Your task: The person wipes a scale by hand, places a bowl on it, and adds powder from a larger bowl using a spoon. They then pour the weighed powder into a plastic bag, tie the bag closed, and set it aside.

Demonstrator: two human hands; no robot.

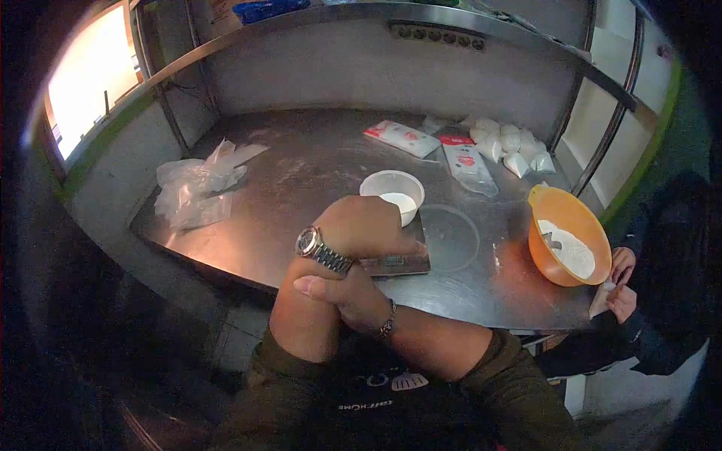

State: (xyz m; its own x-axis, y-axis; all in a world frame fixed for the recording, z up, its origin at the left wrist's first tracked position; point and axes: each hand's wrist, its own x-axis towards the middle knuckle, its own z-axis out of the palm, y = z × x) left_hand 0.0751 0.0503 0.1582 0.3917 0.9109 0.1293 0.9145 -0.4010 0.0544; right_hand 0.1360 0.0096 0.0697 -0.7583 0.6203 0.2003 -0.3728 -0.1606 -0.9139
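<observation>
My left hand (361, 225), with a metal watch (325, 249) at its wrist, is bent over the near side of a digital scale (410, 259); its fingers are mostly hidden. Wrapped round my left forearm just below the watch is my right hand (350, 297), which has a bracelet (389, 319) at its wrist. Just beyond my left hand, a round white plastic tub (391, 183) stands on the scale with white powder (402, 204) inside.
An orange bowl (540, 225) of white powder stands right, beside another person's hands (621, 289), which hold a small bag. Printed packets (466, 167) and several filled bags (511, 143) lie at the back right. Crumpled plastic (197, 188) lies left. A metal shelf (361, 16) spans above.
</observation>
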